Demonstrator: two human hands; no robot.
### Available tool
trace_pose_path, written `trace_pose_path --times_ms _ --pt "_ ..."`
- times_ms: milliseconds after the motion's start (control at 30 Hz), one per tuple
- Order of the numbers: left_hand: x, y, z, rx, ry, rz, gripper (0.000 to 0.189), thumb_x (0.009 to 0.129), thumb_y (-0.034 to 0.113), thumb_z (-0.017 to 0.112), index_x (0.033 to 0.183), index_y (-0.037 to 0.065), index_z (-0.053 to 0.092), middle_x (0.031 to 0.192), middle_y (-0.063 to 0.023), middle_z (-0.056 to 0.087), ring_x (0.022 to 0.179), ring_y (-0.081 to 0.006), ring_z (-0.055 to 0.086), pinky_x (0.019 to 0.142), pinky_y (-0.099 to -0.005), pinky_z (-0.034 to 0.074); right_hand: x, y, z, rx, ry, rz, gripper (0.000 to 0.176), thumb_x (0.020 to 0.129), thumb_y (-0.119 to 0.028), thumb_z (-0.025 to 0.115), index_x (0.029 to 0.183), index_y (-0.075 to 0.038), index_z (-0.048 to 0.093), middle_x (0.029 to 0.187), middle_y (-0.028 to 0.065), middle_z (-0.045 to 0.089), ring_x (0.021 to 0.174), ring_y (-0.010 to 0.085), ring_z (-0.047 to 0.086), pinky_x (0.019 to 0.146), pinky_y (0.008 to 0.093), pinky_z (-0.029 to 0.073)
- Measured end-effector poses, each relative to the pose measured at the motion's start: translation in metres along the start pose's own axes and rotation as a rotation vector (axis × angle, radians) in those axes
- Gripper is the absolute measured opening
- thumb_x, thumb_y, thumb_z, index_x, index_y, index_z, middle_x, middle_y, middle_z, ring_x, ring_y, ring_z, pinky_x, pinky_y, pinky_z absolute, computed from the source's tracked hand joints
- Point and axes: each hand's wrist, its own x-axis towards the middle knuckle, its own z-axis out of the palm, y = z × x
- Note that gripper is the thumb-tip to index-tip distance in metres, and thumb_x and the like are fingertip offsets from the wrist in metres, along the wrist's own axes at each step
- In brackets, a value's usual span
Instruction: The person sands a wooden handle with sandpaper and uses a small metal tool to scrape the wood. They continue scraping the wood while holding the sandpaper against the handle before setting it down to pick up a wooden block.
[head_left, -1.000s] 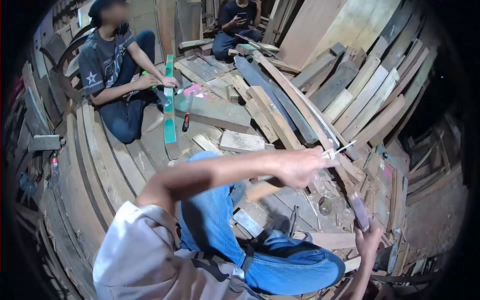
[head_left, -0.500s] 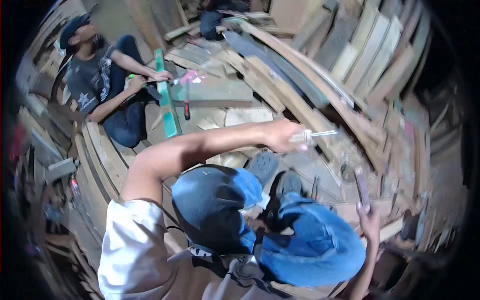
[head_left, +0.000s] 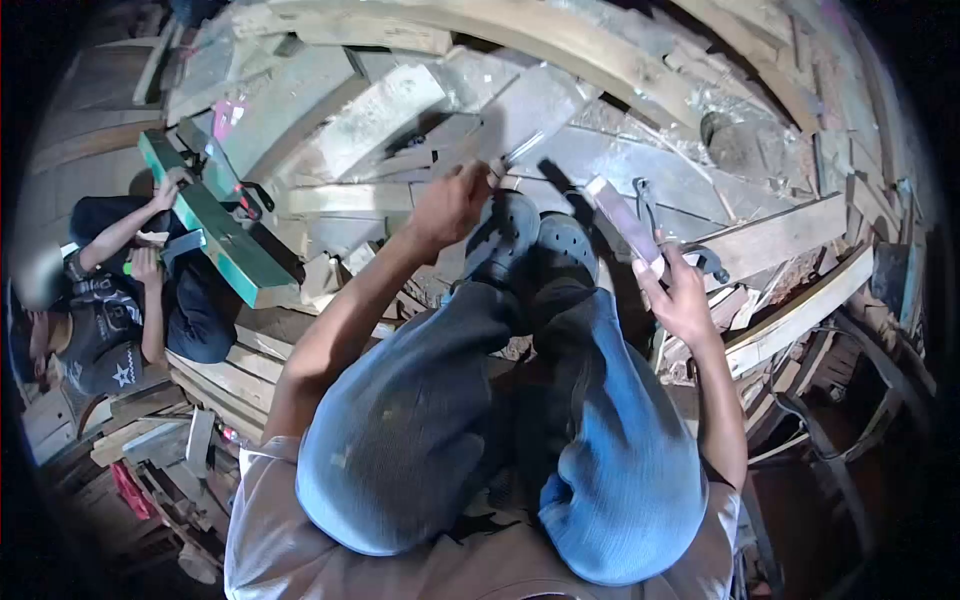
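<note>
My left hand [head_left: 452,208] is closed round the pale handle of a slim chisel [head_left: 522,150], its metal blade pointing up and away to the right. In my right hand [head_left: 684,298], thumb and fingers grip the lower end of a flat purple-grey oblong block [head_left: 624,220] with a pale far end. The two hands are apart, one on each side of my shoes [head_left: 535,240]. A pair of pliers [head_left: 645,203] lies just beyond the block. What the fingers cover on both held things is hidden.
On the left, a seated person [head_left: 110,310] holds a green-painted beam [head_left: 218,222] and a saw [head_left: 183,245]. A red-handled tool [head_left: 240,195] lies beyond it. Boards [head_left: 380,115] cover the floor ahead; a long plank [head_left: 785,240] and scrap wood lie to the right.
My view has tipped downward. My left hand has drawn back with the chisel, and my right hand has come up and inward with the block, so they are nearer each other.
</note>
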Motion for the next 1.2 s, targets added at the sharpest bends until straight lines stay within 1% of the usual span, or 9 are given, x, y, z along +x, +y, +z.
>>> trace_pose_path --times_ms 167,233,300,533,833,933,1033,1067,1200 --pt "0.002 -0.005 0.009 -0.016 0.034 -0.202 0.026 0.096 0.022 0.053 0.102 -0.001 0.042 0.075 -0.027 0.061 0.065 -0.0485 0.059 0.057 -0.0567 0.046 0.046 -0.013 0.025 0.012 -0.124 0.158 0.038 0.093 -0.03 0.06 0.106 0.004 0.055 0.072 0.0214 0.065 0.074 0.0384 0.067 0.074 0.0424 0.052" --pt "0.003 0.001 0.008 0.014 0.061 -0.303 0.028 0.096 0.026 0.054 0.103 0.001 0.043 0.07 -0.0261 0.062 0.067 -0.0477 0.061 0.059 -0.0554 0.048 0.063 0.007 0.052 -0.08 0.063 -0.226 0.031 0.092 -0.028 0.061 0.105 -0.001 0.055 0.064 0.0157 0.064 0.055 0.0296 0.064 0.058 0.0386 0.052" --pt "0.005 0.006 0.005 -0.035 0.071 -0.401 0.034 0.093 0.033 0.059 0.102 0.003 0.047 0.07 -0.0261 0.064 0.071 -0.0465 0.064 0.06 -0.0541 0.05 0.075 -0.006 0.061 0.025 0.038 -0.146 0.03 0.091 -0.027 0.063 0.105 -0.002 0.055 0.065 0.0154 0.064 0.05 0.0276 0.063 0.052 0.0375 0.05" --pt "-0.012 -0.008 -0.006 0.11 -0.202 -0.822 0.077 0.085 0.076 0.041 0.089 0.007 0.074 0.075 -0.0239 0.067 0.08 -0.0394 0.068 0.072 -0.0494 0.054 0.093 -0.039 0.081 0.054 0.117 -0.193 0.033 0.092 -0.031 0.063 0.107 -0.003 0.054 0.066 0.0196 0.064 0.057 0.0344 0.066 0.051 0.0402 0.049" --pt "-0.036 -0.032 0.008 -0.135 -0.137 -0.711 0.075 0.092 0.068 0.039 0.095 -0.001 0.068 0.086 -0.0295 0.066 0.09 -0.0448 0.065 0.08 -0.05 0.049 0.085 -0.062 0.089 -0.119 0.059 -0.119 0.041 0.095 -0.036 0.056 0.114 0.001 0.054 0.07 0.0268 0.064 0.072 0.0441 0.067 0.063 0.0466 0.052" --pt "-0.042 -0.035 0.008 -0.167 -0.159 -0.589 0.06 0.095 0.06 0.045 0.092 0.001 0.059 0.062 -0.0071 0.058 0.055 -0.0151 0.059 0.052 -0.0338 0.047 0.085 -0.05 0.097 -0.159 0.139 -0.208 0.042 0.094 -0.039 0.057 0.11 -0.001 0.056 0.07 0.0251 0.065 0.069 0.0432 0.066 0.06 0.0481 0.05" --pt "-0.048 -0.03 0.003 -0.211 -0.177 -0.547 0.056 0.095 0.055 0.049 0.093 0.0 0.057 0.065 -0.0072 0.059 0.055 -0.0151 0.059 0.053 -0.034 0.047 0.081 -0.045 0.103 -0.124 0.154 -0.244 0.038 0.092 -0.036 0.061 0.107 -0.001 0.053 0.069 0.0236 0.064 0.067 0.0415 0.066 0.057 0.046 0.05" --pt "-0.048 -0.028 0.001 -0.206 -0.245 -0.568 0.062 0.094 0.058 0.047 0.102 -0.003 0.061 0.082 -0.024 0.066 0.081 -0.0392 0.065 0.075 -0.0465 0.048 0.081 -0.045 0.104 -0.088 0.168 -0.256 0.037 0.091 -0.034 0.063 0.105 -0.001 0.052 0.069 0.0227 0.064 0.066 0.0398 0.067 0.056 0.0441 0.049" --pt "-0.049 -0.03 0.006 -0.179 -0.169 -0.548 0.062 0.095 0.057 0.047 0.095 -0.003 0.061 0.08 -0.0237 0.065 0.08 -0.0407 0.065 0.074 -0.048 0.048 0.079 -0.04 0.109 -0.015 0.183 -0.259 0.039 0.089 -0.034 0.067 0.105 -0.001 0.052 0.062 0.0149 0.062 0.052 0.0268 0.063 0.05 0.0371 0.046"
